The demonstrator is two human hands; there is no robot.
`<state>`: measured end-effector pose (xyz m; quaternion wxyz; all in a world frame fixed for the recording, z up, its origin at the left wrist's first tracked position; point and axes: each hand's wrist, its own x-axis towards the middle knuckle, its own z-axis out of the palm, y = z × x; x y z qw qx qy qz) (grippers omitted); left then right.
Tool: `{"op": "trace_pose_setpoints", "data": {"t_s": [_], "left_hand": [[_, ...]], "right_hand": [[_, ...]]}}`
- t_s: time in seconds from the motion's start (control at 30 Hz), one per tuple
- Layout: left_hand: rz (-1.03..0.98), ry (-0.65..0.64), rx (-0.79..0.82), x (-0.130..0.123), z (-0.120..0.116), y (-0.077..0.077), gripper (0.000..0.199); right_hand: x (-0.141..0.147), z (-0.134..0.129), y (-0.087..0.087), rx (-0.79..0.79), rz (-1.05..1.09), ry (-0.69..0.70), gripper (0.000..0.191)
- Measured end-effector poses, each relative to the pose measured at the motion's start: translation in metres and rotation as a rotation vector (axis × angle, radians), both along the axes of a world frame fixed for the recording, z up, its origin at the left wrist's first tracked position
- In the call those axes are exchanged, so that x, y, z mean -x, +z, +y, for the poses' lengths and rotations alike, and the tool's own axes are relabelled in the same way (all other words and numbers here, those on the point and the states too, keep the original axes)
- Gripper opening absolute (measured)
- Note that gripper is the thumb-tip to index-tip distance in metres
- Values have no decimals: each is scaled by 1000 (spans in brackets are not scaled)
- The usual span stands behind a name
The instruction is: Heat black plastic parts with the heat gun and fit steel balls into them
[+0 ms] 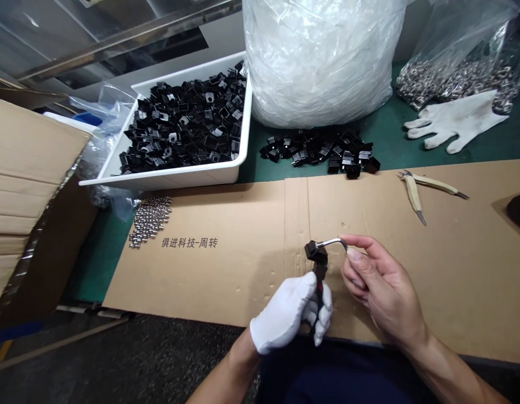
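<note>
A green tabletop (394,140) spans the scene, with a flat cardboard sheet (209,286) covering its near part. At the left edge stands a brown carton (28,168). On the far side, right of the middle, bulges a plastic bag (318,62) with whitish contents, and just left of it sits a white tray (188,177) heaped with black parts (184,123). In the far right corner a clear bag (457,78) holds small shiny metal pieces. At the near side, right of the middle, are the person's two hands: the left hand (291,311), in a white glove, has its fingers closed around a dark tool (318,280), while the right hand (381,286), bare, has its fingers curled, thumb and forefinger pinching a bent metal rod. A loose white glove (457,120) lies against the clear bag. Below the plastic bag is a pile of black pieces (348,160); to its right, pale-handled pliers (412,193) lie spread. Small metal pins (151,220) are laid in slanting rows at the sheet's far left. Smallest are the bent metal rod (333,241) and a black block (314,251) at the tool's upper end, where the rod's left end meets it.
</note>
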<state>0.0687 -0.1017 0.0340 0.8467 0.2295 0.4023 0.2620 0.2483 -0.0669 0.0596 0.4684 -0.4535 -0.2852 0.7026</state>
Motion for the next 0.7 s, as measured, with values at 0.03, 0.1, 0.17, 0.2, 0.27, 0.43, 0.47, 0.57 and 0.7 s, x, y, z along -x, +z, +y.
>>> {"op": "trace_pose_setpoints", "data": {"t_s": [0.03, 0.1, 0.17, 0.2, 0.27, 0.43, 0.47, 0.57, 0.7], "left_hand": [[9, -10, -7, 2, 0, 1, 64], [12, -27, -17, 4, 0, 3, 63], [-3, -39, -15, 5, 0, 2, 62], [-16, -42, -11, 6, 0, 2, 62], [-33, -49, -2, 6, -1, 2, 62], [60, -118, -31, 9, 2, 14, 63], [99, -140, -56, 11, 4, 17, 64], [194, -208, -130, 16, 8, 29, 66], [227, -288, -126, 23, 12, 39, 67]], "right_hand": [[-1, 0, 0, -6, -11, 6, 28], [-3, 0, 0, -18, -31, 22, 28], [-3, -1, 0, -32, -49, 36, 27], [-3, -2, 0, -38, -57, 40, 27], [-4, -4, 0, -44, -69, 47, 26], [-16, 0, 4, -64, -200, 147, 29], [-20, 2, 6, -70, -249, 186, 30], [-29, 10, 12, -79, -352, 299, 34], [-35, 17, 19, -107, -397, 393, 36]]}}
